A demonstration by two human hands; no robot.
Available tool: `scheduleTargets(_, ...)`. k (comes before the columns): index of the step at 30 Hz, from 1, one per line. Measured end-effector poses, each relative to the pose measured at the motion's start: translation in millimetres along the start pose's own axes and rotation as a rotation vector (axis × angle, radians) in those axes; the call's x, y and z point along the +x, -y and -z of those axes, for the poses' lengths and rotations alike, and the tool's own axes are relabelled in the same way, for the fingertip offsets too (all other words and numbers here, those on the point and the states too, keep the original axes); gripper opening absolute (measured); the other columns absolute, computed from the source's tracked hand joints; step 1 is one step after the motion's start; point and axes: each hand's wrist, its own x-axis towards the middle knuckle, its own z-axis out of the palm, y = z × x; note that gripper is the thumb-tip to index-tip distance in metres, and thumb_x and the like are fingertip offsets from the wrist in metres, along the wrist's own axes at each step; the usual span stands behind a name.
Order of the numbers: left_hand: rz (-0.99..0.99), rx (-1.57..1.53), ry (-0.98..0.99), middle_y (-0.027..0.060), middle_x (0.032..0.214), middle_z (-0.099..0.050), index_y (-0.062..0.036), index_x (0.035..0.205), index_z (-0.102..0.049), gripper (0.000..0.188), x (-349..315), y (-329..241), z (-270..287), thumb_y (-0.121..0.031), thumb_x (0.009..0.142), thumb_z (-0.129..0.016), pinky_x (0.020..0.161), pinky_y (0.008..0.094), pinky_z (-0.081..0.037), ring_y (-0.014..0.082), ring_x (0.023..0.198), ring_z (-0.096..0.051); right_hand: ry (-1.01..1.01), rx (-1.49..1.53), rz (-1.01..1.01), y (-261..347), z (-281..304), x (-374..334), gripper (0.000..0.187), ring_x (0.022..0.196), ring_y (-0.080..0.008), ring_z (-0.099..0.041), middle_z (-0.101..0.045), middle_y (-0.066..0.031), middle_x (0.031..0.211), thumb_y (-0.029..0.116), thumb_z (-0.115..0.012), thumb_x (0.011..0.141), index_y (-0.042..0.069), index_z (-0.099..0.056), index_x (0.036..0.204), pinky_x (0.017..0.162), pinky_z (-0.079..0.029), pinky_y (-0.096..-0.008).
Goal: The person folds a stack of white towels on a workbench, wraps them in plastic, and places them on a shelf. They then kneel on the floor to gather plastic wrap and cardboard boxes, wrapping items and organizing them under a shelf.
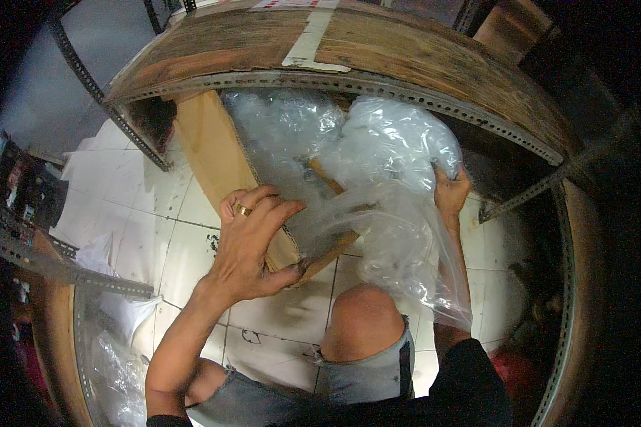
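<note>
Head view, plastic (399,142), right hand (451,193) partly hidden

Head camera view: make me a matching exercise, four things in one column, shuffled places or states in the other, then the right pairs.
Column one
1. Bare left hand
2. Bare right hand
3. Brown cardboard box
4. Worn brown wooden board

Column two
A. Grips crumpled clear plastic
B. Beyond the box, along a grey perforated metal bar
C. Open, with plastic inside
D. Wears a gold-coloured ring

Pairs: 1-D, 2-A, 3-C, 4-B
</note>
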Motion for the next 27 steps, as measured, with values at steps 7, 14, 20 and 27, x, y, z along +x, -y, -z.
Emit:
scheduleTargets(7, 0.021, 0.057, 0.033, 0.0093, 0.113, -0.057, -0.0089, 0.127, -0.056, 0.077, -0.2, -3.1, 1.5, -0.029, 0.055, -0.075, 0.101, 0.0479, -0.029, 0.0302, 0.117, -0.048, 0.022, -0.139, -0.402, 20.6, 55.5, 8.2, 0.04, 0.063, -0.0221, -0.056, -0.065, -0.0126, 0.069, 0.035, -0.071, 0.088, -0.005, -0.069, 0.086, 0.065, -0.046, -0.0389)
scheduleTargets(14, 0.025, 0.113, 0.033, 0.0113, 0.115, -0.056, -0.0092, 0.13, -0.054, 0.078, -0.4, -2.1, -8.3, -0.029, 0.057, -0.074, 0.102, 0.0507, -0.027, 0.0326, 0.122, -0.046, 0.081, -0.165, -0.638, 4.3, 112.7, 12.1, 0.054, 0.058, -0.018, -0.048, -0.055, -0.0076, 0.065, 0.05, -0.065, 0.089, -0.003, -0.058, 0.077, 0.054, -0.041, -0.0362)
scheduleTargets(20, 0.1, 0.19, 0.027, 0.017, 0.127, -0.054, -0.0093, 0.142, -0.04, 0.089, 23.9, -30.8, -29.9, -0.028, 0.062, -0.075, 0.106, 0.0543, -0.022, 0.0341, 0.131, -0.041, 0.066, -0.016, -0.638, 28.5, 146.5, 8.1, 0.045, 0.065, -0.0159, -0.055, -0.063, -0.0053, 0.076, 0.042, -0.066, 0.09, -0.003, -0.064, 0.085, 0.064, -0.048, -0.0318)
scheduleTargets(27, 0.196, -0.278, -0.224, 0.015, 0.109, -0.065, -0.0023, 0.121, -0.059, 0.052, 73.5, -44.3, -69.7, -0.023, 0.075, -0.074, 0.094, 0.0418, -0.042, 0.0303, 0.105, -0.061, 0.351, 0.301, -0.407, 94.4, 178.8, -19.0, 0.022, 0.072, -0.0131, -0.062, -0.07, -0.0057, 0.086, 0.01, -0.076, 0.079, -0.001, -0.07, 0.097, 0.069, -0.05, -0.0289)
